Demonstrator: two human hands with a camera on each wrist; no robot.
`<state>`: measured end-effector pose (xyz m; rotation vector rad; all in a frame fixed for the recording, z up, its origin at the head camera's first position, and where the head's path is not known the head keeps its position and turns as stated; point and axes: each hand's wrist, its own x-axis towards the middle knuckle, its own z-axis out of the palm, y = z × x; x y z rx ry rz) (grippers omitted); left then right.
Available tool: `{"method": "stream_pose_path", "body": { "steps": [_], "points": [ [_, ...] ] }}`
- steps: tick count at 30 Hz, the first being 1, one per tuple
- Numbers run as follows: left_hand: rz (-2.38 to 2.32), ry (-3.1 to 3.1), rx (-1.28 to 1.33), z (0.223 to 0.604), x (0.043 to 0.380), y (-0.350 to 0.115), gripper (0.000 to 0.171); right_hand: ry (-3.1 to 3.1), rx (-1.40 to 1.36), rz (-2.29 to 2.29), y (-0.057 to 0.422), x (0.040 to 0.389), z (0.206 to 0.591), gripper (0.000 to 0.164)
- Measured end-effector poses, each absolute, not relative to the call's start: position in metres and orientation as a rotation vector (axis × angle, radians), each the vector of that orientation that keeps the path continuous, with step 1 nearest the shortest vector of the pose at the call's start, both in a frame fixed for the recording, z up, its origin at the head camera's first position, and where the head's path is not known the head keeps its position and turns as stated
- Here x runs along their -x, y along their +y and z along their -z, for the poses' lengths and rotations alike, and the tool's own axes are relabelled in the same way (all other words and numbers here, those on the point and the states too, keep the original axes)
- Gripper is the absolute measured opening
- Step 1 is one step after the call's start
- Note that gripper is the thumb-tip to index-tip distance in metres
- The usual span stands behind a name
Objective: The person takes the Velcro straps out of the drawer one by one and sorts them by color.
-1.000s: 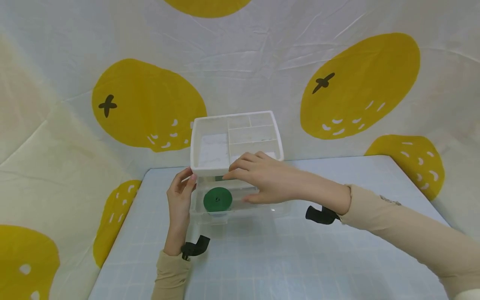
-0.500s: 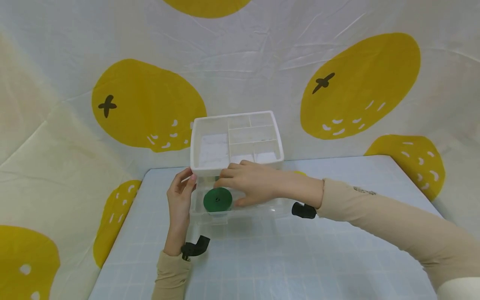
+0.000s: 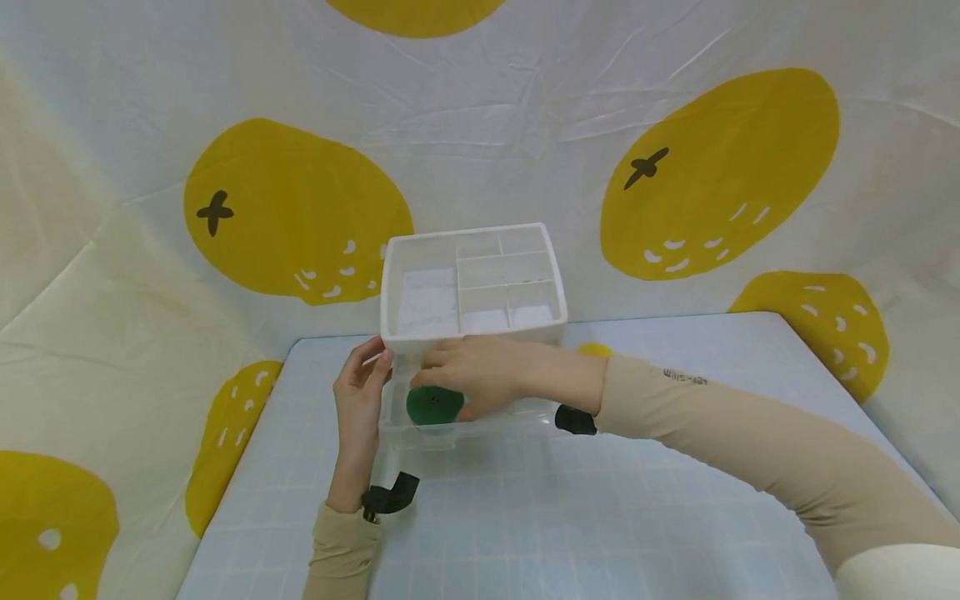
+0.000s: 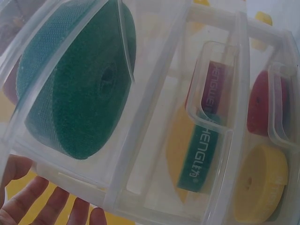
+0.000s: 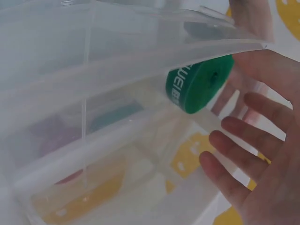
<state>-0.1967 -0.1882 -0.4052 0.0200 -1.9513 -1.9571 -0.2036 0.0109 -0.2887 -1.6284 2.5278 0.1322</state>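
Observation:
In the head view, a green roll of fuzzy-faced tape (image 3: pixel 435 406) lies in the left part of a pulled-out clear drawer (image 3: pixel 420 437). My right hand (image 3: pixel 487 371) reaches over that drawer from the right, fingers behind the roll and thumb at its near right side. From the right wrist, its fingers appear spread and gently bent beside the green roll (image 5: pixel 206 84), with a gap between them. My left hand (image 3: pixel 363 387) touches the left side of the drawer unit; its fingers (image 4: pixel 35 197) lie along the wall below the large green roll in the left wrist view.
A white divided tray (image 3: pixel 386 287) tops the unit. Lower drawers hold a yellow roll (image 4: pixel 258 183), a red roll (image 4: pixel 262 101) and a green printed band (image 4: pixel 199 159). A pale checked cloth (image 3: pixel 525 517) covers the table; a fruit-print sheet (image 3: pixel 510 125) hangs behind.
My right hand has moved left and slightly down over the drawer, now partly covering the green tape roll. The left hand and the roll have stayed in place.

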Motion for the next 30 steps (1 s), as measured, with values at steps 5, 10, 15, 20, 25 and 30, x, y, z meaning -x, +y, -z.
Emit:
{"method": "stream_pose_path", "body": {
  "steps": [5,10,15,20,25,30],
  "points": [
    [1.968,-1.951,-0.018,0.406,0.197,-0.189,0.034,2.515,1.541,-0.193,0.004,0.204,0.291,0.065],
    [1.958,-1.95,-0.013,0.406,0.197,-0.189,0.034,2.503,1.51,-0.214,-0.003,0.206,0.293,0.064],
    [1.978,-1.922,0.007,0.406,0.197,-0.189,0.034,2.498,1.519,-0.247,-0.009,0.208,0.296,0.061],
    [1.996,-1.898,0.024,0.407,0.197,-0.189,0.034,2.502,1.508,-0.269,-0.013,0.209,0.301,0.059],
    [1.995,-1.895,0.018,0.408,0.197,-0.19,0.033,2.508,1.475,-0.263,-0.016,0.207,0.302,0.059],
    [1.988,-1.894,0.014,0.408,0.197,-0.189,0.033,2.505,1.459,-0.275,-0.018,0.207,0.303,0.059]
  ]
}}
